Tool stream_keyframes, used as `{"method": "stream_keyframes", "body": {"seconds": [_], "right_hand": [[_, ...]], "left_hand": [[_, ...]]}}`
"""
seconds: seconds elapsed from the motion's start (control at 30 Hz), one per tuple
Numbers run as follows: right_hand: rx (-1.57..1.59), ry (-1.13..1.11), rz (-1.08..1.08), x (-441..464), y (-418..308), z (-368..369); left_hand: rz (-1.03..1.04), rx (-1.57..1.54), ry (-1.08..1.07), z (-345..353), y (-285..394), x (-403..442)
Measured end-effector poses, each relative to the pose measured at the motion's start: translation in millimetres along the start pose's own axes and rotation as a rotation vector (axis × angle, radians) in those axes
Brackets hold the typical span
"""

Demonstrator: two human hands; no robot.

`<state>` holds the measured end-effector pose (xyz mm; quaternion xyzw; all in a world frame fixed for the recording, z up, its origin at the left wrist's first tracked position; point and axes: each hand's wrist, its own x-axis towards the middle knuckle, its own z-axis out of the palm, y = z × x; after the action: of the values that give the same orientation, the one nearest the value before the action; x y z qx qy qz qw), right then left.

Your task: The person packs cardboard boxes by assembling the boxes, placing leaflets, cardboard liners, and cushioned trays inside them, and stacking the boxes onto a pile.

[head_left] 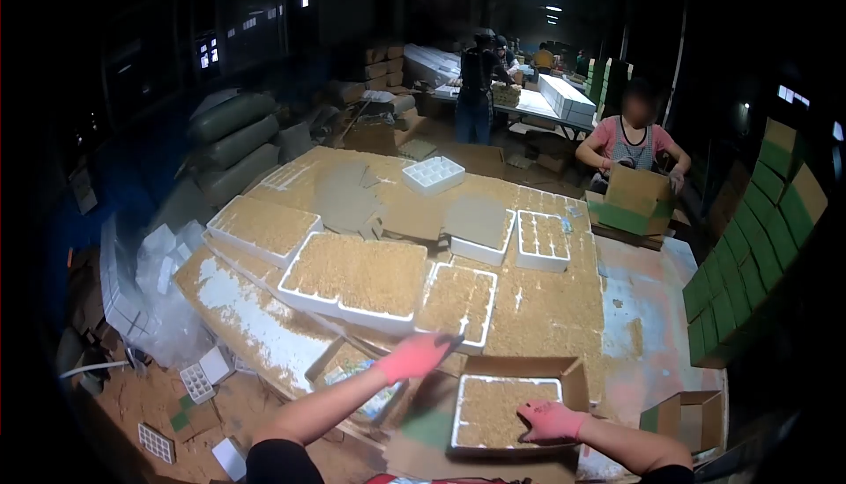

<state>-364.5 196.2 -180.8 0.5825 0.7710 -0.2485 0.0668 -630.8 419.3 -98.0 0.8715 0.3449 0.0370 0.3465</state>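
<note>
In front of me stands an open cardboard box (571, 378) with a white foam tray (502, 400) inside, its compartments filled with tan, sawdust-like material. My right hand (553, 421), in a pink glove with dark fingertips, lies on the right part of that filling with its fingers apart. Farther left, my left hand (416, 357), gloved the same way, reaches its outstretched fingers toward the box's back left corner. Just beyond them is another filled white tray (456, 303). Whether these fingertips touch the tray or the box, I cannot tell.
Filled white trays (357, 273) and loose cardboard (348, 198) lie on the sawdust-covered table (546, 312). A compartmented tray (433, 175) sits at its far side. Green-and-brown boxes (736, 277) are stacked at right. A co-worker (634, 136) handles a box; other people stand farther back.
</note>
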Motion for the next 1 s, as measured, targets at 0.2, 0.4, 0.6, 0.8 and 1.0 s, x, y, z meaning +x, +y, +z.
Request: {"method": "stream_keyframes", "body": {"seconds": [0.2,0.4,0.6,0.8,1.0], "right_hand": [[0.212,0.196,0.231,-8.0,-37.3,-29.0],[0.329,0.576,0.502,-44.4,-103.9,-62.8],[0.445,0.711,0.770,-91.5,-100.7,-86.6],[0.425,1.408,0.694,-120.6,-47.6,-97.3],[0.272,0.575,0.106,-80.7,-61.2,-119.5]], "left_hand": [[-0.036,1.139,0.165,-66.1,-118.4,248.9],[-0.349,0.975,0.007,-41.5,-165.6,370.6],[0.647,0.251,0.899,-96.2,-12.5,212.3],[1.160,0.070,-0.496,58.6,22.7,40.6],[0.872,0.289,-0.526,74.9,40.9,-1.4]]}}
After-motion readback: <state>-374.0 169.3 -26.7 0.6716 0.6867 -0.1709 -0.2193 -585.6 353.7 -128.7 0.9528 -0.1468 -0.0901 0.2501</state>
